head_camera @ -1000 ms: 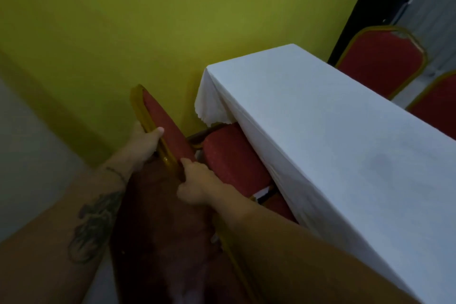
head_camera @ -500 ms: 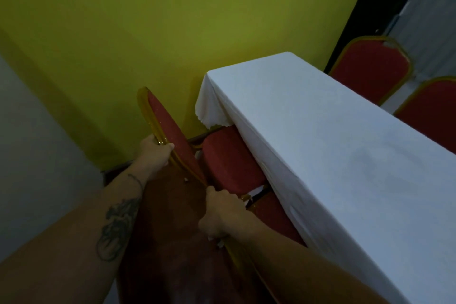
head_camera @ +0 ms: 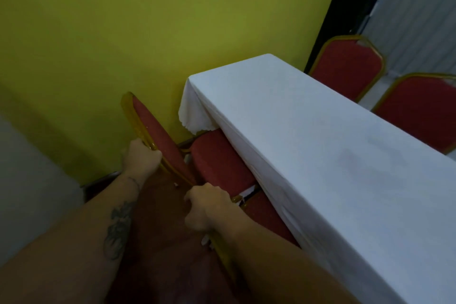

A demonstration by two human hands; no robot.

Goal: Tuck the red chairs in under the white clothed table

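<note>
Two bare hands hold one red chair (head_camera: 158, 136) by the gold frame of its back. The left hand (head_camera: 140, 158) is wrapped around the far side of the frame, fingers curled over the gold edge. The right hand (head_camera: 207, 207) is closed around the near side of the same frame, lower down and closer to the person. Both hands grip tight. The left arm has a dark drawing on the skin.

The chair back runs between the two hands and tips away past the left hand, toward the yellow wall (head_camera: 148, 32). The chair's red seat (head_camera: 219, 168) is just beyond the right hand. Its far edge goes under the hanging white cloth, so the seat is partly under the counter (head_camera: 320, 143). Much of the seat shows outside the cloth.

The counter sits to the right of both hands. Its white cloth covers the top and hangs down the side next to the right hand. One corner of the cloth droops down just past the seat.

A second red seat (head_camera: 266, 217) peeks out from under the cloth beside the right arm.

Two more red chairs (head_camera: 345, 66) stand on the far side of the counter, well away from the hands. Their backs face the counter edge. It is hard to tell if they are pushed in.
</note>
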